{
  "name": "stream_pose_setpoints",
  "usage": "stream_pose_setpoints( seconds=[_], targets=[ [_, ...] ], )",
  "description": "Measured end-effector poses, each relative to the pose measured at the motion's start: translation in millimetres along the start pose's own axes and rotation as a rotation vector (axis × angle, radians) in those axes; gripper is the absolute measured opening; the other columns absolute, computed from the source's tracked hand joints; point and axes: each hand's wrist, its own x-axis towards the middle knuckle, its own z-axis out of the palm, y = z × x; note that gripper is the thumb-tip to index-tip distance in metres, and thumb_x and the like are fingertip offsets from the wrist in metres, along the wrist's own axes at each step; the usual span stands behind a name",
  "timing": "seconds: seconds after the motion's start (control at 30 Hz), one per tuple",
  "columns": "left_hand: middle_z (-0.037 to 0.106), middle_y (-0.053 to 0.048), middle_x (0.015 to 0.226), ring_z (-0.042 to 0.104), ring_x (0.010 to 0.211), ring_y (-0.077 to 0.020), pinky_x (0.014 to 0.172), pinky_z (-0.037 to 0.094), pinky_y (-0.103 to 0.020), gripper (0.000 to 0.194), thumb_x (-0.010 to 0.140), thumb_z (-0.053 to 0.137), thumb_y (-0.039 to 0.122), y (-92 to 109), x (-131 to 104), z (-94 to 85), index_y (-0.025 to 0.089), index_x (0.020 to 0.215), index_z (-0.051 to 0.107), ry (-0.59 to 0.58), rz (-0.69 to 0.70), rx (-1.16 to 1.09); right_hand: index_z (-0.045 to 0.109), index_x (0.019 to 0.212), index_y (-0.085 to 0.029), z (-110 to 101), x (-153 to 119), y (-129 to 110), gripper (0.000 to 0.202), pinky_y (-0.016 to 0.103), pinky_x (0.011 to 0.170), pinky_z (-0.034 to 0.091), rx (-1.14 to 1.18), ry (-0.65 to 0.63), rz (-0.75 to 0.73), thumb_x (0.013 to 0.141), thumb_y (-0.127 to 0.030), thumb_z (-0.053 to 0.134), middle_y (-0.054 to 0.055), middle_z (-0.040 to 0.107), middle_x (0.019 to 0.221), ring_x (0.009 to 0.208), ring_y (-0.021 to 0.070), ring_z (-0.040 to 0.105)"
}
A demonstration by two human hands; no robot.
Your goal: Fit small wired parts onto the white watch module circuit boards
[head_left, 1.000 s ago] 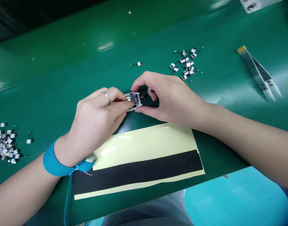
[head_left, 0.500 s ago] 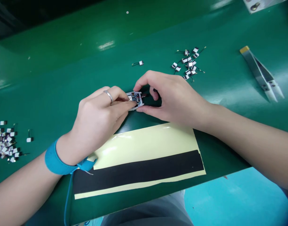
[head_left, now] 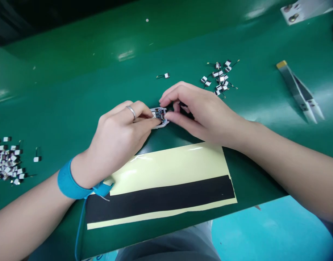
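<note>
A small pale-framed device with an exposed circuit board (head_left: 161, 114) lies at mid-table, between my two hands. My left hand (head_left: 123, 127) is closed on its left part, fingers reaching over the board. At its right end is my right hand (head_left: 199, 110), with the thumb against the edge and the index finger curled by the upper corner. The other right fingers are bent under and partly hidden, along with a dark bit at that end. Just beyond the hands lies one small white-and-black part with a short wire (head_left: 166, 75).
Similar wired parts form a pile (head_left: 222, 78) at upper right and a bigger pile (head_left: 7, 161) at far left. Tweezers (head_left: 299, 90) lie on the right. Nearer me is a yellow sheet with a black strip (head_left: 166, 197). A blue wrist strap (head_left: 67, 181) trails a cord.
My right thumb has moved up from the device's lower corner to its right end. The index finger has lifted slightly. The left hand keeps its hold; the whole view has shifted a little.
</note>
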Motion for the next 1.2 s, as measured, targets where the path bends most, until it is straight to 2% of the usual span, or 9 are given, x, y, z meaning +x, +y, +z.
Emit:
stream_pose_setpoints(
  seconds=[0.1,0.17,0.27,0.33,0.43,0.57,0.8,1.0,1.2],
  targets=[
    [0.062,-0.002,0.079,0.055,0.070,-0.0136,0.062,0.046,-0.025,0.022,0.085,0.046,0.025,-1,-1,0.8,0.019,0.082,0.067,0.030,0.031,0.013,0.054,0.094,-0.016,-6,1,4,0.019,0.026,0.076,0.045,0.035,0.045,-0.043,0.088,-0.015,0.036,0.005,0.051,0.099,0.093,0.0126,0.051],
    [0.062,-0.003,0.079,0.055,0.070,-0.0133,0.062,0.046,-0.024,0.022,0.085,0.046,0.023,-2,-1,0.6,0.019,0.083,0.067,0.037,0.057,0.026,0.058,0.097,-0.017,-12,1,5,0.020,0.029,0.076,0.046,-0.032,0.060,-0.059,0.087,-0.019,0.041,0.006,0.049,0.098,0.094,0.0151,0.049],
    [0.061,-0.004,0.079,0.054,0.072,-0.0143,0.063,0.047,-0.024,0.019,0.084,0.047,0.017,-3,-3,0.8,0.017,0.085,0.066,0.030,0.077,0.030,0.062,0.100,-0.018,-18,-1,4,0.021,0.029,0.062,0.046,-0.216,0.007,-0.042,0.083,-0.024,0.051,0.005,0.048,0.083,0.078,0.0150,0.050],
    [0.060,-0.005,0.080,0.053,0.072,-0.0151,0.064,0.047,-0.025,0.018,0.082,0.048,0.014,-4,-5,2.0,0.016,0.086,0.065,0.025,0.077,0.028,0.061,0.101,-0.015,-20,-3,3,0.023,0.026,0.056,0.045,-0.234,-0.007,-0.025,0.080,-0.022,0.055,0.004,0.051,0.076,0.066,0.0122,0.051],
    [0.058,-0.006,0.083,0.052,0.075,-0.0161,0.067,0.047,-0.027,0.018,0.082,0.048,0.011,-5,-7,5.0,0.016,0.090,0.063,0.006,0.072,0.026,0.064,0.085,-0.014,-19,-5,0,0.013,0.023,0.056,0.049,-0.030,0.122,0.049,0.073,-0.019,0.063,0.002,0.060,0.072,0.060,0.0097,0.056],
    [0.056,-0.006,0.084,0.051,0.076,-0.0161,0.069,0.047,-0.027,0.019,0.082,0.046,0.010,-5,-9,6.7,0.017,0.090,0.062,-0.007,0.066,0.022,0.063,0.071,-0.017,-9,-5,-9,0.007,0.023,0.062,0.053,0.335,0.278,0.148,0.067,-0.015,0.068,0.002,0.066,0.075,0.068,0.0123,0.063],
    [0.054,-0.006,0.083,0.049,0.075,-0.0168,0.067,0.047,-0.027,0.021,0.084,0.043,0.012,-5,-9,5.7,0.016,0.091,0.062,-0.017,0.075,0.026,0.060,0.070,-0.017,11,-5,-12,0.014,0.027,0.056,0.051,0.386,0.396,0.099,0.062,-0.012,0.071,0.002,0.065,0.069,0.064,0.0150,0.063],
    [0.054,-0.006,0.081,0.049,0.075,-0.0175,0.065,0.047,-0.027,0.018,0.083,0.043,0.011,-5,-9,6.0,0.015,0.082,0.061,-0.012,0.076,0.036,0.058,0.068,-0.017,12,-4,-13,0.012,0.026,0.054,0.050,0.308,0.408,-0.010,0.065,-0.013,0.070,0.003,0.065,0.067,0.063,0.0140,0.061],
    [0.055,-0.006,0.082,0.050,0.076,-0.0181,0.065,0.048,-0.028,0.016,0.083,0.044,0.013,-5,-9,6.4,0.014,0.078,0.060,-0.007,0.080,0.044,0.055,0.068,-0.015,16,-3,-17,0.017,0.022,0.052,0.049,0.187,0.452,-0.112,0.064,-0.006,0.069,0.005,0.063,0.066,0.062,0.0124,0.060]
  ],
)
